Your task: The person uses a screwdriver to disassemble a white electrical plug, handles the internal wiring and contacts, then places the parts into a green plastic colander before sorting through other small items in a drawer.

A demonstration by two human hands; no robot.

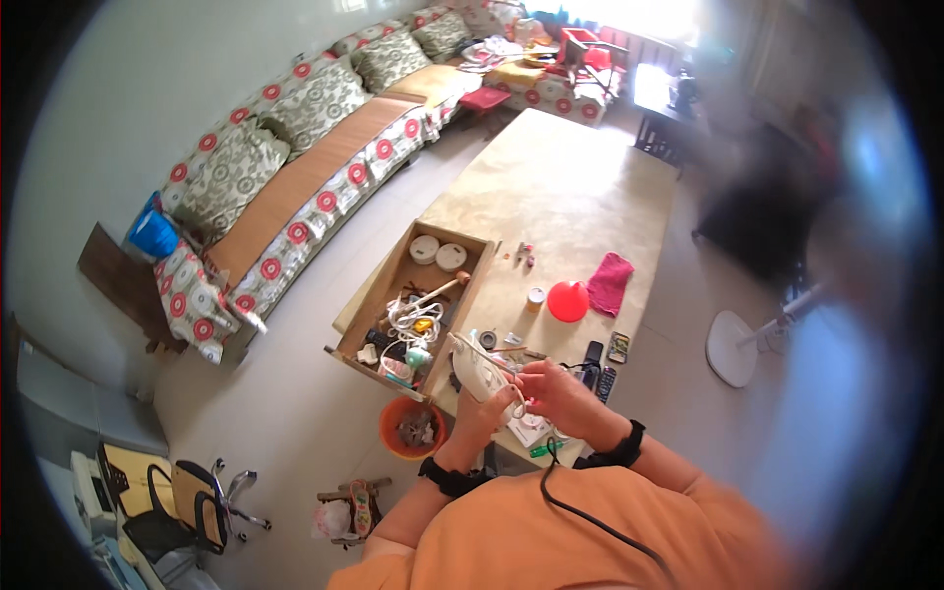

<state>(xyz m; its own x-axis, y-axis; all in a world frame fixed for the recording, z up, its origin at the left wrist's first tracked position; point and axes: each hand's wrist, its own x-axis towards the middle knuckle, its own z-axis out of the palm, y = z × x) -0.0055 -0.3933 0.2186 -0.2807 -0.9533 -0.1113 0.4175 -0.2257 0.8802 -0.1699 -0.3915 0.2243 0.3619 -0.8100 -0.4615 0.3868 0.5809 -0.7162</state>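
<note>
Near the table's front edge, my left hand (480, 421) is closed round a white, rounded object (474, 372) with a white cord looped about it. Its exact kind is hard to make out. At its right side my right hand (562, 395) has its fingers pinched on the white cord (518, 401). Just left of my hands sits a wooden drawer (360, 313) on the table. Inside it are white cords (401, 317), a wooden-handled tool (433, 295), two round white pieces (438, 252) and other small items.
On the pale table (560, 167) stand a red funnel (567, 301), a pink cloth (611, 283), a small jar (535, 299) and remote controls (593, 359). An orange bin (398, 438) is on the floor below the drawer. A patterned sofa (324, 202) lies left, a white fan base (730, 349) right.
</note>
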